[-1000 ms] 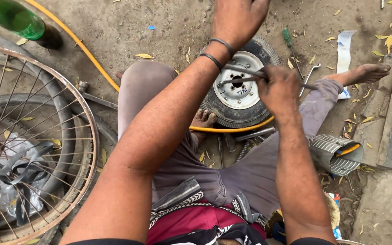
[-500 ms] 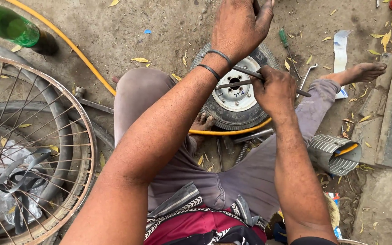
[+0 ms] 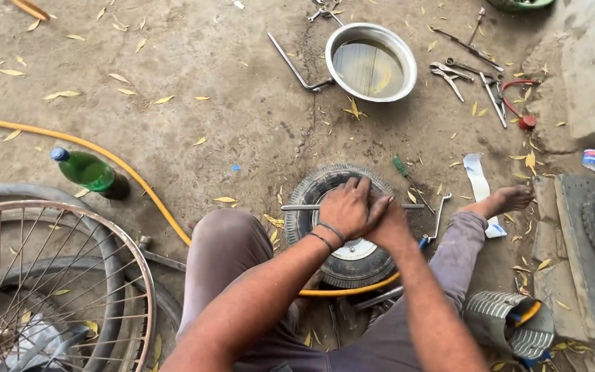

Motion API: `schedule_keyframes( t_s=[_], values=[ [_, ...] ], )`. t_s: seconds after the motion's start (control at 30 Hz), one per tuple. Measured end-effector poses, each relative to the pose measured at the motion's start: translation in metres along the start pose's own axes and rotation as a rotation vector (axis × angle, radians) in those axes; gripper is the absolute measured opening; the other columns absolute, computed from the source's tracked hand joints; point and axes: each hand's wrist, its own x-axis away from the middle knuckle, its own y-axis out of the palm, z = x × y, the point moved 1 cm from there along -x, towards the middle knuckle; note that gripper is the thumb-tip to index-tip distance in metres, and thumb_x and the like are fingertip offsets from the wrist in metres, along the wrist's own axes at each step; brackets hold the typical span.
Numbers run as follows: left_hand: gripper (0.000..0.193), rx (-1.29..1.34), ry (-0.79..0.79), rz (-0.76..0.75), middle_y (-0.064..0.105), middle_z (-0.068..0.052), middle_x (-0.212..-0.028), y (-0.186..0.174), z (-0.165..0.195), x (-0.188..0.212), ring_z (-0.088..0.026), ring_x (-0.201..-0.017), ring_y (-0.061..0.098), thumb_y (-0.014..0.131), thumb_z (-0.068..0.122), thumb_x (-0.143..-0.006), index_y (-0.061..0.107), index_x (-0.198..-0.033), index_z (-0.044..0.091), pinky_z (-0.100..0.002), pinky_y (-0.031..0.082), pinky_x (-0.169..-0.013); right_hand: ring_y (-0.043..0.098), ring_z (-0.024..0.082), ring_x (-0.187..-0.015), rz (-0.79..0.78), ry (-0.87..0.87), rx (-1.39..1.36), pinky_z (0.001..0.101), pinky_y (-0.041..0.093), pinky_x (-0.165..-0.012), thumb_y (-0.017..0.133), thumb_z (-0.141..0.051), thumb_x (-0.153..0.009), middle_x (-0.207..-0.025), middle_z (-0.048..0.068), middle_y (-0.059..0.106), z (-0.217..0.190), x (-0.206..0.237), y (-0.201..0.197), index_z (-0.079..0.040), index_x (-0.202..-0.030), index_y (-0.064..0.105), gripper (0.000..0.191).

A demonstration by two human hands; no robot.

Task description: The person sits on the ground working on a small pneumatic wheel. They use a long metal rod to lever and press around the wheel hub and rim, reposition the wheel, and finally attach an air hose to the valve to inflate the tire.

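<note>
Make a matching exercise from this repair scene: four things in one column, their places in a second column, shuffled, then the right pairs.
Things:
1. green bottle
2. metal bowl
3. small tyre
4. spoked wheel

Places:
A. under both hands, between the legs
B. top of the view, holding liquid
C. lying beside the yellow hose
D. lower left corner

Pairs: 1-C, 2-B, 3-A, 4-D
</note>
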Motion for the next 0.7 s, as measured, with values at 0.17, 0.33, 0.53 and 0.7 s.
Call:
schedule_keyframes(
  t_s=[0.17,0.33,0.53,0.7],
  values=[
    [0.045,-0.092,0.153,0.171,0.063,-0.016,-0.106,-0.001,-0.008,-0.005,-0.035,-0.099,0.066,0.057,0.052,-0.099,0.063,-0.100,0.008,-0.047,0.054,-0.080,0.066,0.029,-0.079,0.112,-0.007,0.240,0.0499,0.049,-0.074,0.085,-0.045,-0.071,-0.076,0.006,0.067,0.056,0.003,-0.030,-0.014,-0.072,0.068,0.035],
    [0.046,-0.060,0.297,0.123,0.065,-0.012,-0.094,0.008,-0.007,-0.021,-0.033,-0.087,0.068,0.064,0.055,-0.092,0.065,-0.085,0.010,-0.046,0.054,-0.071,0.061,0.036,-0.081,0.684,0.091,0.160,0.0484,0.047,-0.066,0.080,-0.053,-0.085,-0.088,0.015,0.065,0.021,0.041,-0.015,0.000,-0.084,0.062,0.056],
    [0.051,-0.075,0.252,0.035,0.067,-0.009,-0.077,-0.004,-0.007,-0.048,-0.032,-0.076,0.069,0.064,0.056,-0.092,0.063,-0.069,0.010,-0.046,0.054,-0.066,0.062,0.035,-0.060,0.348,0.362,0.040,0.0466,0.045,-0.054,0.080,-0.049,-0.084,-0.066,0.011,0.062,-0.005,0.060,-0.026,-0.007,-0.069,0.057,0.050],
    [0.047,-0.013,0.226,0.008,0.068,-0.009,-0.072,-0.005,-0.006,-0.047,-0.034,-0.073,0.068,0.062,0.054,-0.089,0.069,-0.073,0.011,-0.048,0.054,-0.067,0.064,0.035,-0.060,0.346,0.311,0.004,0.0495,0.045,-0.056,0.075,-0.049,-0.090,-0.065,0.010,0.062,0.000,0.059,-0.030,-0.007,-0.070,0.058,0.049]
  ],
)
